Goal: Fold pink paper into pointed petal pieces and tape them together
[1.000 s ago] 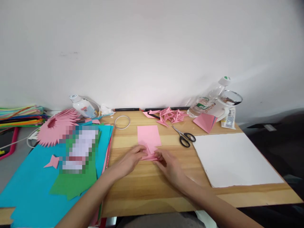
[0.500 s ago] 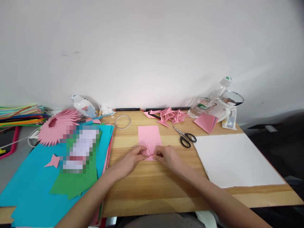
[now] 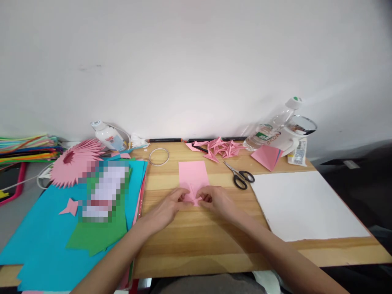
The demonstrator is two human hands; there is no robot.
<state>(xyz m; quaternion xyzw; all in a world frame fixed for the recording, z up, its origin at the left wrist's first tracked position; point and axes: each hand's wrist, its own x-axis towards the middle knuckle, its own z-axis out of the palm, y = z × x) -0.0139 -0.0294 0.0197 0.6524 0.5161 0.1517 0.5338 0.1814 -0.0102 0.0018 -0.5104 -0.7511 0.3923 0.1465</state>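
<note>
In front of me a pink sheet of paper [image 3: 192,172] lies flat on the wooden table. At its near end is a small folded piece of pink paper [image 3: 192,197], with a thin point standing up between my hands; I cannot tell whether it is separate from the sheet. From the left, my left hand [image 3: 172,202] pinches one side of this folded paper between thumb and fingers. My right hand [image 3: 217,200] has its fingers curled in on the other side. The fingertips partly cover the paper.
Scissors [image 3: 240,175] lie right of the sheet, near a white board [image 3: 309,206]. Behind are folded pink pieces [image 3: 219,148], pens, a ring [image 3: 159,157], and a water bottle [image 3: 263,132]. At left, a pleated pink paper ring [image 3: 72,163] sits by blue sheets [image 3: 49,237].
The hands stay at the near end of the pink sheet, with fingers shifted slightly on the folded paper. The whole view has moved a little.
</note>
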